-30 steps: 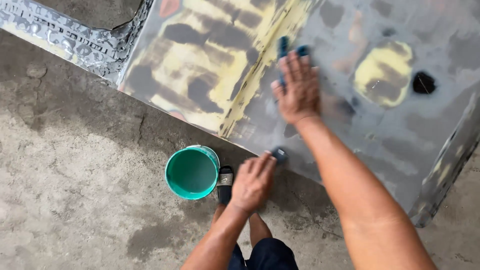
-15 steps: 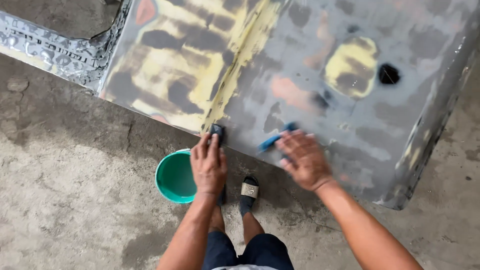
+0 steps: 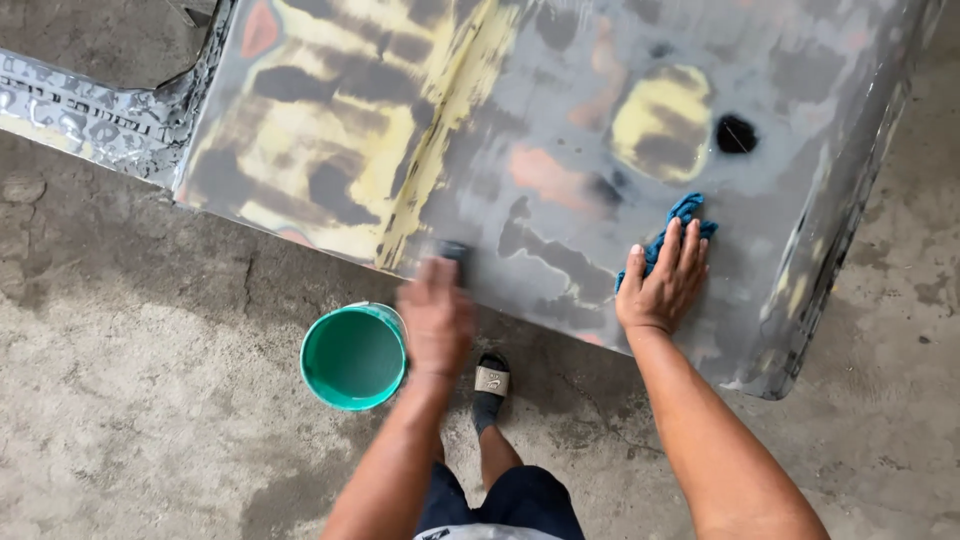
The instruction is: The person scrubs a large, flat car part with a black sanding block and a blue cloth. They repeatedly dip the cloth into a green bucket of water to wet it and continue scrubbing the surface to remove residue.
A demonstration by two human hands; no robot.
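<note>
A large grey car body panel with yellow filler patches and pink spots lies in front of me. My left hand, blurred by motion, presses a small dark sanding block against the panel's near edge. My right hand lies flat on the panel over a blue cloth, fingers spread on top of it. A round black hole shows in the panel beyond the cloth.
A green bucket stands on the concrete floor just left of my left arm. My foot in a dark sandal rests under the panel's edge. A bare metal frame piece lies at the far left.
My left hand has moved from the floor by the bucket up to the panel edge with the sanding block. My right hand with the blue cloth swept down the panel, then right.
</note>
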